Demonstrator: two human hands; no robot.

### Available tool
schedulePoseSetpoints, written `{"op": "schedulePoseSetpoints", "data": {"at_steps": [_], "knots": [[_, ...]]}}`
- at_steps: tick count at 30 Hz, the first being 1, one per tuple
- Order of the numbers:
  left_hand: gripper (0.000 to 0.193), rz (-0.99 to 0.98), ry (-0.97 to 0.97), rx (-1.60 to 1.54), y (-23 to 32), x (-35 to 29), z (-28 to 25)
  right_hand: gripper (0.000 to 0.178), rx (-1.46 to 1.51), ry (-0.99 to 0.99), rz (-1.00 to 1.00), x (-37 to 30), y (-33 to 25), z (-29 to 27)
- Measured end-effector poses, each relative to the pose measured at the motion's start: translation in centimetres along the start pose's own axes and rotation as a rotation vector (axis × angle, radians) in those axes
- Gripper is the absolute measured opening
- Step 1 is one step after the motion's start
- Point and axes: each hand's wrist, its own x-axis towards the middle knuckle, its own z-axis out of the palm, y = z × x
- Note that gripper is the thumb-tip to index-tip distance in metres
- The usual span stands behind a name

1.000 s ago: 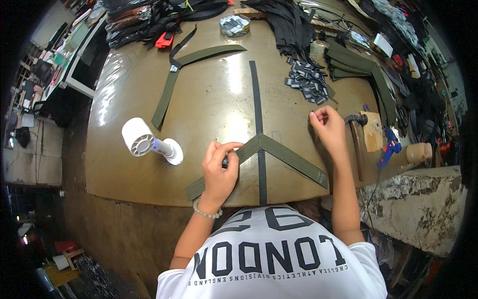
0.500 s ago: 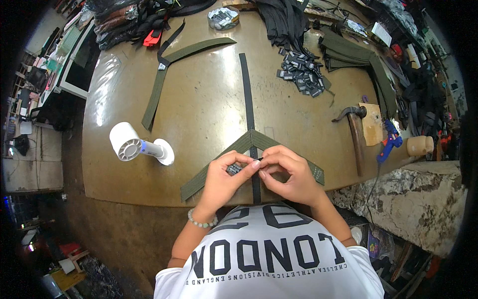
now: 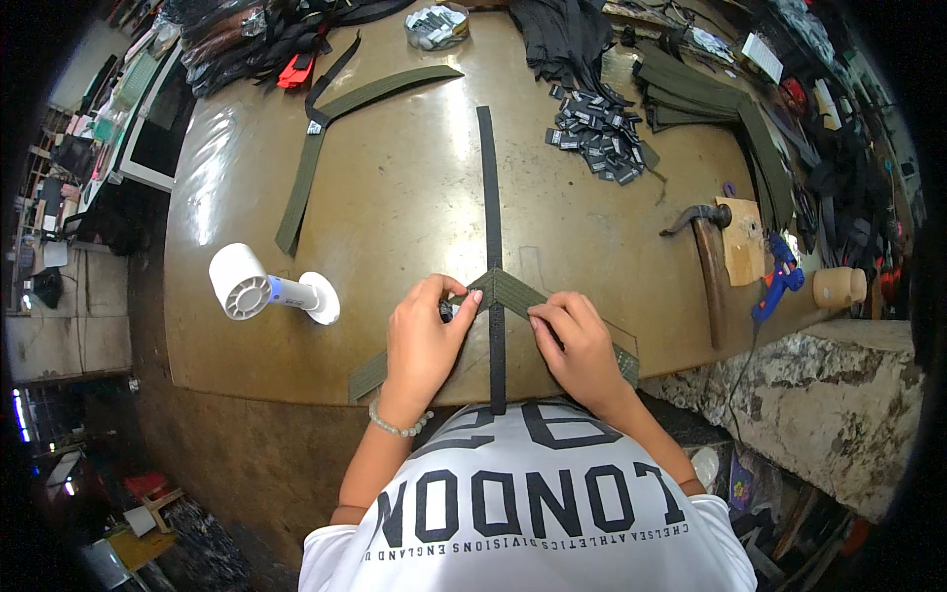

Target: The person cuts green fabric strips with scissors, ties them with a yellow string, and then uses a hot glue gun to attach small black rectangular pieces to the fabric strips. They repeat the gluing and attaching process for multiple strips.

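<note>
An olive-green stitched strap (image 3: 515, 294) lies on the table in front of me, bent into an upside-down V. A long black strap (image 3: 490, 197) runs under its peak and down toward my shirt. My left hand (image 3: 426, 331) is closed, thumb and forefinger pinching the green strap just left of the peak. A small dark tag with pale marks (image 3: 447, 310) peeks out beside its fingers, mostly hidden. My right hand (image 3: 577, 350) has its thumb and fingertips gathered on the strap's right arm, which passes beneath that hand.
Left stands a white plastic holder (image 3: 286, 291); beyond it lies another joined green strap (image 3: 314, 163). A heap of dark tags (image 3: 602, 133), stacked green straps (image 3: 700, 94), a hammer (image 3: 706, 266), a blue glue gun (image 3: 782, 278) and a tape roll (image 3: 838, 287) are toward the right.
My hands have moved apart from their meeting point over the black strap. The left went up to the green strap's peak, the right shifted onto its right arm.
</note>
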Motion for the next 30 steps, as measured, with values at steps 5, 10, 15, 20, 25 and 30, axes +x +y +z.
{"op": "schedulePoseSetpoints", "data": {"at_steps": [5, 10, 15, 20, 25, 30], "knots": [[0.023, 0.054, 0.038, 0.01, -0.3, 0.4, 0.9, 0.018, 0.036, 0.002, -0.016, 0.1, 0.4, 0.1], [0.024, -0.026, -0.041, 0.038, -0.4, 1.0, 0.8, 0.018, 0.036, -0.015, -0.022, 0.3, 0.5, -0.1], [0.023, -0.074, -0.066, 0.054, -0.3, 0.9, 0.7, 0.026, 0.091, -0.346, -0.142, -0.4, 0.0, -1.6], [0.015, -0.003, 0.002, -0.253, -1.0, 0.7, 0.8, 0.039, -0.033, -0.5, -0.408, -2.0, -0.8, -0.2], [0.011, 0.128, 0.015, -0.072, -1.7, 0.3, 1.1, 0.031, 0.0, -0.513, -0.288, -0.6, -0.8, 0.7], [0.012, 0.143, 0.027, -0.083, -1.9, 0.2, 1.1, 0.023, 0.103, -0.365, -0.245, 5.3, 0.0, -0.3]]}}
